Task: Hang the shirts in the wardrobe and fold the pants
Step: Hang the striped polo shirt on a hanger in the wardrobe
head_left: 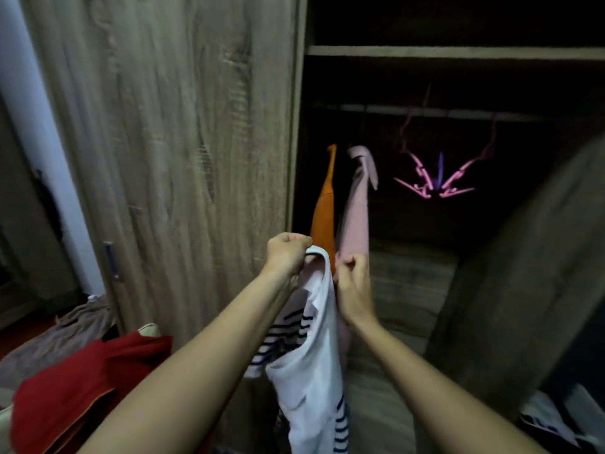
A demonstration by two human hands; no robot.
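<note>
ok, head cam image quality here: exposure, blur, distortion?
Head view: the wardrobe interior is underexposed and the rail is barely readable. The pink clip hangers are smeared by motion blur. The wardrobe door edge bows from wide-angle distortion. The left hand, right hand and white striped shirt are evenly lit and fairly sharp.
</note>
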